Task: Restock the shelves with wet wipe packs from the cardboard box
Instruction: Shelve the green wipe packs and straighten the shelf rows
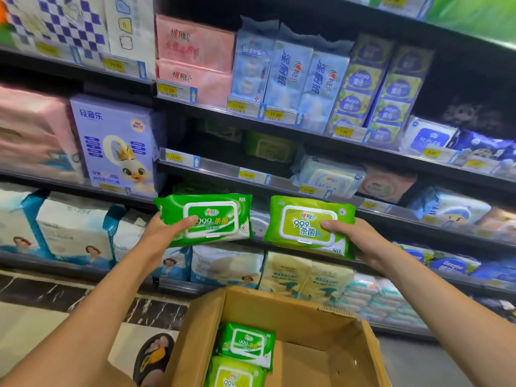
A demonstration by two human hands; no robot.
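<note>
My left hand grips a dark green wet wipe pack by its left end, lid facing me. A lighter lime green wet wipe pack is held at its right end by my right hand. Both packs hover side by side in front of the middle shelf, where more green packs lie dim at the back. Below, the open cardboard box holds two more green packs at its left side.
Shelves above carry pink, blue and green tissue packs. A purple box stands to the left. Lower shelves hold white and blue wipe packs. A sandalled foot rests on the floor left of the box.
</note>
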